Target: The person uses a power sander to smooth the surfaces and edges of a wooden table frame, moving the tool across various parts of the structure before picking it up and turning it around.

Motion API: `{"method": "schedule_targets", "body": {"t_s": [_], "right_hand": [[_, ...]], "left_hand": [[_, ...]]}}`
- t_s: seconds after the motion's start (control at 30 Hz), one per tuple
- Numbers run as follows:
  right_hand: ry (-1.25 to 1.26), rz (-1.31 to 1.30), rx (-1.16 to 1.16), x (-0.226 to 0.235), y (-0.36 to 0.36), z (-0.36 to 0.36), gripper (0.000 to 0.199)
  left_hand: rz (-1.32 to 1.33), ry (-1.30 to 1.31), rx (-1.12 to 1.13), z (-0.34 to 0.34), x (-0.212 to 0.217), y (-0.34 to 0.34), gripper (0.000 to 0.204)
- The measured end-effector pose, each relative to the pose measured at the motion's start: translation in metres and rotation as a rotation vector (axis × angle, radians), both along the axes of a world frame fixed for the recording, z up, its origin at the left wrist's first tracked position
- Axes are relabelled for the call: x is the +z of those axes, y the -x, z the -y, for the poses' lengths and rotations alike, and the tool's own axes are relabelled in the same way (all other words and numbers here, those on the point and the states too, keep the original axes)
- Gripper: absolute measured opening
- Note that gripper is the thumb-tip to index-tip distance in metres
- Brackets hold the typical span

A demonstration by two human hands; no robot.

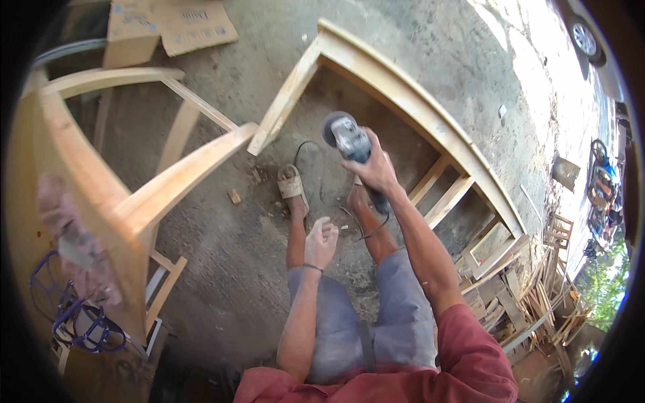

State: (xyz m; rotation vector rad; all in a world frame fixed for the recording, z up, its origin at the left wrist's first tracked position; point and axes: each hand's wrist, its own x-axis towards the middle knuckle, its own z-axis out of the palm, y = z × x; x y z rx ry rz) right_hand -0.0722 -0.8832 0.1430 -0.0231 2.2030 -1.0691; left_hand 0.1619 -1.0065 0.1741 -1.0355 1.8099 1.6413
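My right hand (381, 168) is wrapped round the blue-grey body of an angle grinder (352, 142), held up in front of me. Its round disc (329, 129) points away to the far left, apart from any wood. A dark cord (302, 156) loops down from the tool past my legs. My left hand (321, 244), pale with dust, hangs over my lap with its fingers curled in and nothing visible in them. Just beyond the grinder stands a pale wooden frame (403, 101) with a long rail and crosspieces.
On the left is another wooden frame (181, 171), with a pink cloth (74, 235) and purple cord-like loops (80, 322) on its near side. Cardboard (195, 27) lies at the far left. Scrap wood (531, 309) is heaped at right. A small wood block (234, 196) sits on the concrete floor.
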Motion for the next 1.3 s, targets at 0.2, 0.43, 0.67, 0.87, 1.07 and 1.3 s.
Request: {"method": "schedule_targets", "body": {"t_s": [0.2, 0.43, 0.67, 0.87, 1.07, 1.3], "right_hand": [[-0.057, -0.163, 0.253, -0.139, 0.052, 0.111, 0.095], [-0.143, -0.120, 0.455, -0.238, 0.053, 0.152, 0.089], [-0.167, -0.222, 0.526, -0.255, 0.051, 0.163, 0.088], [-0.168, -0.313, 0.381, -0.259, 0.069, 0.153, 0.087], [-0.173, -0.305, 0.522, -0.262, 0.035, 0.171, 0.088], [-0.120, -0.330, 0.507, -0.265, 0.022, 0.180, 0.088]], "left_hand": [[0.024, 0.059, -0.300, 0.021, -0.105, -0.006, 0.046], [-0.026, -0.076, -0.515, -0.006, -0.103, 0.048, 0.048], [-0.040, -0.089, -0.528, -0.001, -0.096, 0.055, 0.047], [-0.056, -0.078, -0.534, 0.004, -0.090, 0.057, 0.047], [-0.035, -0.116, -0.544, 0.001, -0.093, 0.053, 0.050], [-0.064, -0.150, -0.531, -0.003, -0.092, 0.050, 0.049]]}}
